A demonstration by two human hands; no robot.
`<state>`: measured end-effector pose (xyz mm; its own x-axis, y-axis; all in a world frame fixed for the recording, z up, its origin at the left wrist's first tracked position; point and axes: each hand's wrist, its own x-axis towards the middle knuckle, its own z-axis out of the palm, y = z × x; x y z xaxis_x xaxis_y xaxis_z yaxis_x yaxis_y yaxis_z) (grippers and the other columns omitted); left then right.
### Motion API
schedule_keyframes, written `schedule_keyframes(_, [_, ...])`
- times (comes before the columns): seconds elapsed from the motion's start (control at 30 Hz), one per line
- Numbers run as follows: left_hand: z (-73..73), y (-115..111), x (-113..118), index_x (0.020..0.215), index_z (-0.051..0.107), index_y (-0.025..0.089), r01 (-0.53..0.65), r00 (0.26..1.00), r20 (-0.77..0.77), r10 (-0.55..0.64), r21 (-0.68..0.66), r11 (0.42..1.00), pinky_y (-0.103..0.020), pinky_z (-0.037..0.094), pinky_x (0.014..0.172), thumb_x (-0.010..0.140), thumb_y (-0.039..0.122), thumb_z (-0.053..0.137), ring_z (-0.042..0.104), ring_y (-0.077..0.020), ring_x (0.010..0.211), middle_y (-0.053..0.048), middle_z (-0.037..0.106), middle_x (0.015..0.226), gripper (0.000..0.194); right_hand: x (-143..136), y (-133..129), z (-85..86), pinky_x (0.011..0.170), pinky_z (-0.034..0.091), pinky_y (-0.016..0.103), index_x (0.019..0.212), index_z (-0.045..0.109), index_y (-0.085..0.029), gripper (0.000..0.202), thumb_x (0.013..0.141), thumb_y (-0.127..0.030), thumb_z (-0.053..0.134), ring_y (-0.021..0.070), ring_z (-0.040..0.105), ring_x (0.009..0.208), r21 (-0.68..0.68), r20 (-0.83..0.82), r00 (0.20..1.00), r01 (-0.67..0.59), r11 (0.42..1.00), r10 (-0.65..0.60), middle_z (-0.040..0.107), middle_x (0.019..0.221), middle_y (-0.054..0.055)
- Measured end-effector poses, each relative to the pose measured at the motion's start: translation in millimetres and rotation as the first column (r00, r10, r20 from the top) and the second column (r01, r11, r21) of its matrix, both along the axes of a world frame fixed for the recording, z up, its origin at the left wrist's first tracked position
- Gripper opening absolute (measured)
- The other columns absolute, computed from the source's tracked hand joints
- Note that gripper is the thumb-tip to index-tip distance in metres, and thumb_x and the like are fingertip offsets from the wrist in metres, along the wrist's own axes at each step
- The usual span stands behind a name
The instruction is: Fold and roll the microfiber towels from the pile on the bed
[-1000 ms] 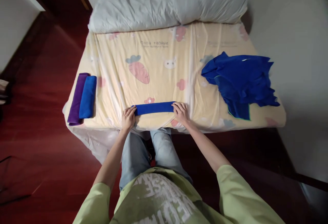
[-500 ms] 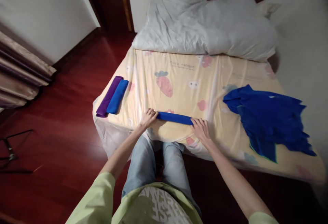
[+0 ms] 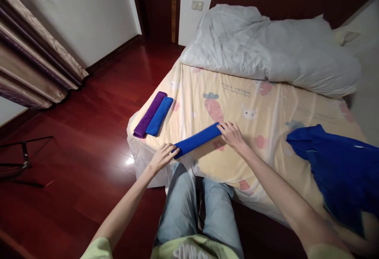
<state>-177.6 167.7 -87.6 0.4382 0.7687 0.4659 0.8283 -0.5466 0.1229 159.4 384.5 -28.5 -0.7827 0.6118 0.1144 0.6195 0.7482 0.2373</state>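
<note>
A long blue folded cloth (image 3: 197,139) slants over the front part of the bed, its right end farther from me than its left. My left hand (image 3: 163,155) grips the near left end, and my right hand (image 3: 232,134) grips the far right end. To the left, a purple folded cloth (image 3: 150,115) and a second blue folded cloth (image 3: 160,116) lie side by side near the bed's left edge. A loose, spread blue cloth (image 3: 343,168) lies crumpled at the right side of the bed.
The bed (image 3: 237,164) has a yellow patterned sheet, with a bunched white quilt (image 3: 266,49) at its far end. A black metal stand (image 3: 25,160) is on the red floor at the left, below a curtain (image 3: 32,49). A bare limb shows at the lower right.
The held blue cloth has turned from nearly level to slanted, its right end moved away from me and its left end nearer. The view has swung left.
</note>
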Motion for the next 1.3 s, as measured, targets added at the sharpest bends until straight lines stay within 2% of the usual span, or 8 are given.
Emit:
schedule_keyframes(0.17, [9.6,-2,-96,0.133,0.062,0.021,-0.159,0.987,0.044,0.153,0.165,0.973,-0.041,0.052,0.093,0.1,0.008,0.046,0.059,-0.0241,0.109,-0.013,0.066,0.114,0.039,-166,58,29.0,0.092,0.037,0.043,0.122,0.064,-0.014,0.034,0.096,-0.003,0.045,0.0311,0.054,0.111,0.074,-0.065,0.984,-0.163,0.984,0.168,0.068,0.125,0.017])
schedule_keyframes(0.33, [2.2,6,-163,0.132,0.067,0.024,-0.267,0.963,0.075,0.258,0.169,0.949,-0.038,0.055,0.092,0.095,0.01,0.058,0.061,-0.0224,0.101,-0.011,0.066,0.108,0.04,-297,92,23.6,0.09,0.041,0.04,0.118,0.064,-0.015,0.027,0.103,-0.007,0.043,0.0287,0.055,0.113,0.114,-0.149,0.95,-0.261,0.959,0.276,0.067,0.119,0.014])
schedule_keyframes(0.47, [-22.3,15,-176,0.131,0.071,0.025,-0.356,0.929,0.145,0.341,0.099,0.929,-0.038,0.055,0.094,0.095,0.012,0.059,0.06,-0.0225,0.103,-0.012,0.065,0.109,0.04,-349,109,-0.6,0.09,0.045,0.041,0.114,0.065,-0.015,0.033,0.101,-0.002,0.037,0.0285,0.056,0.113,0.052,-0.179,0.946,-0.267,0.962,0.272,0.067,0.12,0.014])
schedule_keyframes(0.7, [-75.3,24,-155,0.13,0.074,0.027,-0.484,0.864,0.213,0.457,0.1,0.869,-0.038,0.052,0.096,0.097,0.011,0.053,0.055,-0.0227,0.107,-0.012,0.06,0.111,0.042,-385,133,-30.3,0.096,0.053,0.039,0.124,0.061,-0.018,0.037,0.102,-0.005,0.035,0.0256,0.057,0.117,-0.043,-0.302,0.925,-0.256,0.966,0.232,0.066,0.131,0.013])
schedule_keyframes(0.9, [-88.0,32,-152,0.126,0.076,0.027,-0.569,0.8,0.26,0.541,0.04,0.821,-0.041,0.048,0.1,0.098,0.012,0.051,0.052,-0.024,0.112,-0.013,0.059,0.115,0.041,-376,137,-68.5,0.105,0.054,0.045,0.133,0.062,-0.019,0.048,0.096,0.0,0.037,0.027,0.058,0.128,-0.352,-0.272,0.96,-0.165,0.921,0.068,0.063,0.141,0.013])
schedule_keyframes(1.03, [-79.9,40,-150,0.124,0.077,0.025,-0.61,0.747,0.336,0.573,0.004,0.793,-0.043,0.046,0.102,0.095,0.01,0.05,0.055,-0.0239,0.112,-0.013,0.06,0.117,0.043,-338,119,-73.7,0.119,0.044,0.049,0.152,0.05,-0.022,0.069,0.09,0.005,0.037,0.0262,0.045,0.147,-0.463,-0.4,0.916,-0.167,0.871,-0.038,0.041,0.165,0.008])
schedule_keyframes(1.17, [-63.1,40,-140,0.138,0.068,0.022,-0.657,0.67,0.401,0.625,-0.071,0.75,-0.054,0.048,0.105,0.088,0.01,0.053,0.056,-0.0303,0.118,-0.016,0.06,0.126,0.054,-251,70,-68.6,0.127,0.034,0.044,0.161,0.038,-0.023,0.072,0.093,-0.002,0.041,0.0214,0.032,0.156,-0.46,-0.597,0.794,-0.224,0.859,-0.113,0.029,0.172,0.006])
schedule_keyframes(1.3, [-60.2,9,-101,0.158,0.046,0.025,-0.664,0.664,0.395,0.635,-0.08,0.743,-0.067,0.045,0.108,0.078,0.018,0.066,0.043,-0.046,0.14,-0.018,0.041,0.159,0.083,-107,-10,-84.8,0.127,0.035,0.042,0.156,0.044,-0.026,0.061,0.097,-0.013,0.046,0.0186,0.04,0.152,-0.5,-0.678,0.683,-0.158,0.852,-0.271,0.042,0.165,0.006])
